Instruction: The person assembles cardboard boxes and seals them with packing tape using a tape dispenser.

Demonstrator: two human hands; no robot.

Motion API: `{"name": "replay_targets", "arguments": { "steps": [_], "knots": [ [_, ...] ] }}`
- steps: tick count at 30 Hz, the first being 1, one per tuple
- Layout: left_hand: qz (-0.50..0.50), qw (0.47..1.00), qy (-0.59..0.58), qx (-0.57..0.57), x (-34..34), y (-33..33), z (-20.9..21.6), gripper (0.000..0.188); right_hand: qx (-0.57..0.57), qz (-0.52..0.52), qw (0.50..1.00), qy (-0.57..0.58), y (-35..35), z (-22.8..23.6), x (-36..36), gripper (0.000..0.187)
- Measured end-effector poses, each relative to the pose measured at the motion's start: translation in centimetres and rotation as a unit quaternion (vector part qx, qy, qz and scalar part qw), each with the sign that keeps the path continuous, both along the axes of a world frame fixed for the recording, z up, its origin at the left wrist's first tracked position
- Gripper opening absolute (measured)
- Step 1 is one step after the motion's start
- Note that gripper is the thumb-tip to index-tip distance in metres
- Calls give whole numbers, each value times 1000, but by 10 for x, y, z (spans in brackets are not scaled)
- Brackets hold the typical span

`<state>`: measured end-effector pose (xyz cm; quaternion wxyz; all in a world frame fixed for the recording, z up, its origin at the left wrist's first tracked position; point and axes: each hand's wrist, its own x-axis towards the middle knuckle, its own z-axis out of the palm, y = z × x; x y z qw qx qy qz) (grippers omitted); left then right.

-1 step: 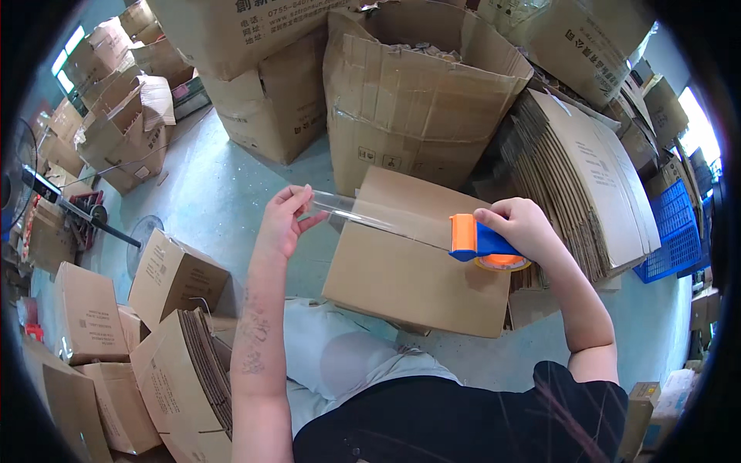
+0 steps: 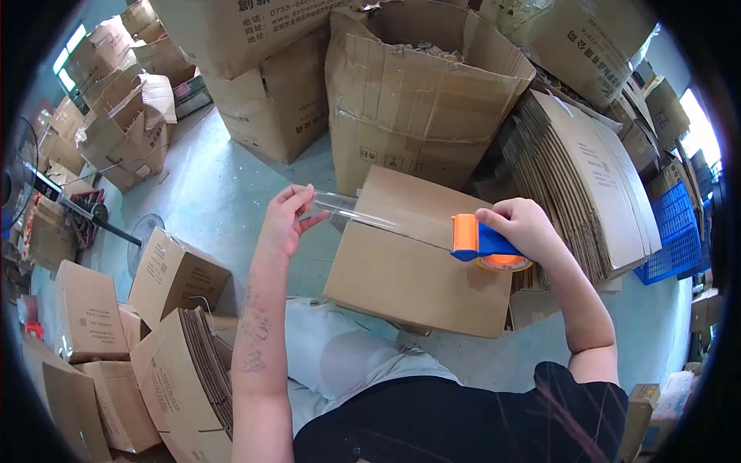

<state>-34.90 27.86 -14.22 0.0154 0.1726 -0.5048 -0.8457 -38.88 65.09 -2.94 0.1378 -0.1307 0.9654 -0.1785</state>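
Tape dispenser (image 2: 494,245), blue w/ orange front, is in the R hand (image 2: 526,228), fingers closed round its body, thumb on top; the tape roll sits just below the hand. L hand (image 2: 287,220), well apart to the left, pinches the free end of the clear tape strip (image 2: 370,220) btwn thumb & fingertips. Strip runs btwn the two hands, over the brown carton (image 2: 417,282); can't tell if it touches the top. Carton lies under & left of R hand, flaps closed, seam approx. along the strip.

Further out: R of R hand, a stack of flat cardboard (image 2: 594,177), then a blue crate (image 2: 670,239); beyond both hands, a big open box (image 2: 417,108); below-L of L hand, folded cartons (image 2: 174,378).

Vs. earlier frame: practically no chg; both hands hold same grip, strip still stretched, carton same spot, give or take a slight view shift.
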Motion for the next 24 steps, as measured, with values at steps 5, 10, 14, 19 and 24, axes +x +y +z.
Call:
{"name": "replay_targets", "arguments": {
  "steps": [5,10,14,19,24],
  "knots": [
    [15,1000,0,-21,-4,-4,-13,20,32,7,999,5,-6,1,0,69],
    [24,999,7,-24,-3,-8,-25,23,63,15,998,8,-16,4,0,71],
    [49,998,-23,23,-2,-9,-59,17,88,30,996,11,-31,10,3,65],
    [29,994,-81,72,4,19,-97,13,100,36,994,21,-31,6,1,59],
    [-58,995,-38,-75,3,60,-100,29,113,24,992,43,-18,-6,-5,59]
  ]
}}
